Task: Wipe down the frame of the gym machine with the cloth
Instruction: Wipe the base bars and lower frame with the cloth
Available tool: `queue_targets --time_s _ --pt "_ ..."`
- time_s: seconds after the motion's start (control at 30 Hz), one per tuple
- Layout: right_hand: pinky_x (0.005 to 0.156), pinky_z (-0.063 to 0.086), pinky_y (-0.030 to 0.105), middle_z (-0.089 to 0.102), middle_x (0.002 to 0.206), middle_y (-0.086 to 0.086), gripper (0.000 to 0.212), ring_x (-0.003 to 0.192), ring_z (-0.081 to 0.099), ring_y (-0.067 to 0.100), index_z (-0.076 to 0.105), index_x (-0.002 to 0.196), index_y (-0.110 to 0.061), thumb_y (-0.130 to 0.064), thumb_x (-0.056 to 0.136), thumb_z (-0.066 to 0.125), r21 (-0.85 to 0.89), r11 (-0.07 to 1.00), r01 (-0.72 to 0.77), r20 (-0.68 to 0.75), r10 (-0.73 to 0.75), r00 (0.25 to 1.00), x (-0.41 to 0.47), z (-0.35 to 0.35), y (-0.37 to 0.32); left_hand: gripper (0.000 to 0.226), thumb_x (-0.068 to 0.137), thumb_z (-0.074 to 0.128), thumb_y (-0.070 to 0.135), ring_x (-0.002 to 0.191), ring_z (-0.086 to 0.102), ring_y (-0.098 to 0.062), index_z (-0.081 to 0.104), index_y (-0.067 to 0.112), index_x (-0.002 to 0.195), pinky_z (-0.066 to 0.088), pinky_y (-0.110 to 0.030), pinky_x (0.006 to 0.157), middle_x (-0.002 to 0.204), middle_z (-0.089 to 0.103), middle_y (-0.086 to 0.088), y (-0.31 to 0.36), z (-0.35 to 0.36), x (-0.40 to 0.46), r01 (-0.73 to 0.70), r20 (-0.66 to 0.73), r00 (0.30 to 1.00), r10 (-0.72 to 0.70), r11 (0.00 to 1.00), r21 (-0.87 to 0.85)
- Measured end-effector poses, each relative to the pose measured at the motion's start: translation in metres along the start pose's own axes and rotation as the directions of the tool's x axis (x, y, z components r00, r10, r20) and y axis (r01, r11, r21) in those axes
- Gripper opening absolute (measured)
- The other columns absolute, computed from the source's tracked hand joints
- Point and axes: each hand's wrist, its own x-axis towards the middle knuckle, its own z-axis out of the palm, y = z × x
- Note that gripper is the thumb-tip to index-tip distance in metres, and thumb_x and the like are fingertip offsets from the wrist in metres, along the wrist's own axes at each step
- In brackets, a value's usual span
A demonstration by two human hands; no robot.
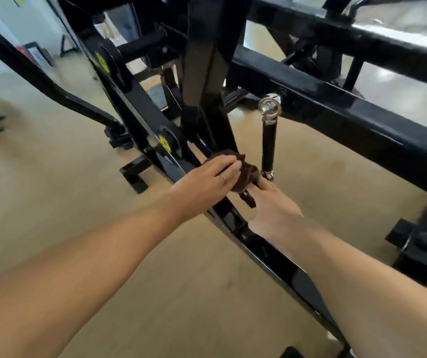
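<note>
**Cloth held on low frame rail, both hands at the spot**

The cloth (243, 169), dark brown and bunched, lies on the low black rail (279, 264) of the frame, at the foot of the upright post (207, 73). The rail runs diagonally from the lower right corner up to that post.

Left hand (207, 183): set on the near-left part of the cloth, palm down. Fingers (229, 165) lie straight and pressed together over the fabric. A ring shows on one finger. The forearm crosses from the lower left.

Right hand (275, 205): just right of the rail, touching the cloth's near-right edge. Its fingertips go under the fabric and are hidden; whether they pinch it or only touch it cannot be told. The forearm lies over the rail's near stretch.

Just right of the cloth stands a short black rod (269, 148), upright, with a silver eye fitting (269, 108) at its top, joined to the heavy cross beam (362, 120) beyond. Left of the post, two yellow stickers (165, 143) sit on a slanted arm of the frame. The floor (155, 267) is tan and glossy. A black foot block (424, 244) stands well right of the rail.
</note>
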Motion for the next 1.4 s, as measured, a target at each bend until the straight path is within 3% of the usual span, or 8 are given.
queue_targets --time_s 0.27,0.37,0.43,0.57,0.8,1.07,1.23,1.4 --pt "0.124 0.018 0.032 -0.006 0.173 -0.01 0.095 0.159 -0.007 0.014 0.012 0.165 -0.028 -0.014 0.087 0.064 0.075 0.986 -0.148 -0.141 0.158 0.977 0.002 0.031 -0.032 0.075 0.076 0.079 -0.001 0.144 0.038 -0.039 0.05 -0.001 0.145 0.025 -0.047 0.12 0.151 0.046 -0.02 -0.018 0.037 -0.026 -0.064 -0.139 0.989 0.044 0.987 -0.148" --pt "0.124 0.009 0.029 -0.012 0.172 -0.005 0.101 0.158 -0.012 0.015 0.0 0.166 -0.019 -0.015 0.089 0.067 0.135 0.959 -0.25 -0.144 0.269 0.952 0.008 0.041 -0.046 0.078 0.082 0.077 0.008 0.145 0.035 -0.035 0.042 0.005 0.152 0.034 -0.042 0.118 0.156 0.039 -0.016 -0.031 0.053 -0.044 0.106 -0.058 0.99 -0.129 0.949 -0.296" --pt "0.126 0.012 0.035 -0.004 0.173 -0.002 0.102 0.159 -0.004 0.019 0.006 0.165 -0.014 -0.017 0.087 0.071 0.191 0.929 -0.316 -0.17 0.348 0.922 0.016 0.043 -0.056 0.087 0.077 0.083 0.011 0.142 0.04 -0.032 0.039 0.005 0.152 0.046 -0.04 0.109 0.156 0.038 -0.015 -0.039 0.061 -0.05 0.278 0.019 0.954 -0.298 0.864 -0.419" --pt "0.111 0.044 0.048 0.031 0.154 0.006 0.084 0.141 0.04 0.033 0.039 0.149 -0.015 -0.016 0.076 0.079 0.322 0.868 -0.377 -0.275 0.467 0.841 0.034 0.035 -0.06 0.08 0.074 0.083 0.007 0.136 0.049 -0.032 0.048 0.002 0.145 0.048 -0.039 0.108 0.148 0.048 -0.017 -0.028 0.063 -0.039 0.342 0.009 0.92 -0.392 0.792 -0.505" --pt "0.114 0.041 0.053 0.037 0.153 0.009 0.099 0.142 0.036 0.032 0.029 0.155 -0.02 -0.023 0.071 0.082 0.226 0.855 -0.467 -0.282 0.516 0.809 0.047 0.039 -0.064 0.07 0.078 0.076 0.005 0.135 0.048 -0.029 0.049 0.004 0.143 0.043 -0.036 0.111 0.144 0.05 -0.013 -0.01 0.068 -0.037 0.332 -0.009 0.911 -0.412 0.748 -0.574" --pt "0.104 0.051 0.043 0.051 0.134 0.003 0.072 0.123 0.055 0.029 0.046 0.14 -0.023 -0.019 0.075 0.077 0.322 0.85 -0.417 -0.352 0.517 0.781 0.048 0.039 -0.061 0.056 0.096 0.059 0.01 0.143 0.038 -0.033 0.043 0.007 0.149 0.031 -0.041 0.121 0.151 0.044 -0.014 0.045 0.077 -0.032 0.098 -0.039 0.988 -0.147 0.814 -0.572" --pt "0.103 0.053 0.047 0.046 0.141 0.006 0.076 0.127 0.053 0.031 0.04 0.146 -0.022 -0.015 0.078 0.074 0.236 0.886 -0.398 -0.292 0.455 0.841 0.04 0.034 -0.053 0.059 0.095 0.064 0.018 0.142 0.037 -0.035 0.042 0.009 0.149 0.029 -0.045 0.121 0.153 0.046 -0.014 0.072 0.079 -0.021 -0.016 -0.006 1.0 0.015 0.855 -0.518" --pt "0.126 0.022 0.041 0.005 0.172 0.008 0.098 0.159 0.006 0.028 -0.004 0.164 -0.018 -0.03 0.095 0.064 -0.084 0.911 -0.404 -0.268 0.37 0.89 0.03 0.049 -0.051 0.058 0.093 0.065 0.013 0.147 0.031 -0.036 0.048 0.008 0.148 0.034 -0.046 0.12 0.157 0.041 -0.016 0.076 0.091 -0.025 -0.032 -0.026 0.999 0.021 0.839 -0.544"
